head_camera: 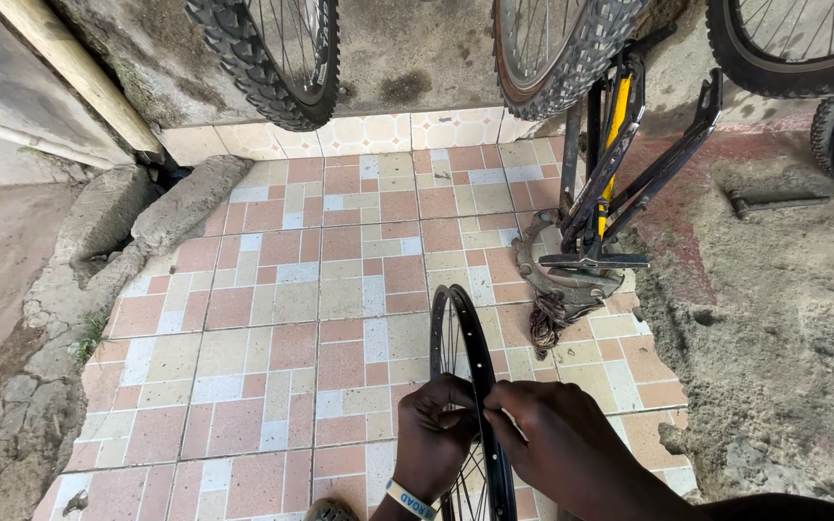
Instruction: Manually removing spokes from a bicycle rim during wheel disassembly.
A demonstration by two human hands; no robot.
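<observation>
- Rim [458, 340] of a bare black bicycle wheel stands upright on edge over the tiled floor [272, 318], just in front of the person, and both hands meet on it near its upper half.
- Left hand [433, 436] curls around the rim from the left, fingers closed on its edge; a pale wristband [409, 501] sits on that wrist.
- Right hand [554, 434] comes in from the right, thumb and fingertips pinched together at the rim's channel right beside the left hand; whether they grip a small part or only the rim itself is too small to tell.
- Spokes [471, 479] are already laced into the lower part of the wheel, visible below the hands; no tyre or tube is on the rim, so by my judgement the work is at an early or middle stage, with the rim still being dressed or checked and the tyre fitting left to do.
- Further out, a bicycle frame [620, 174] with a yellow strip stands on the floor's far right edge, its chainring [571, 275] resting on the tiles beside a tangle of dark cord [549, 318].
- Knobby tyres [267, 58] hang along the wall at the top, and a metal tool [774, 203] lies on the rough concrete to the right, well apart from the hands.
</observation>
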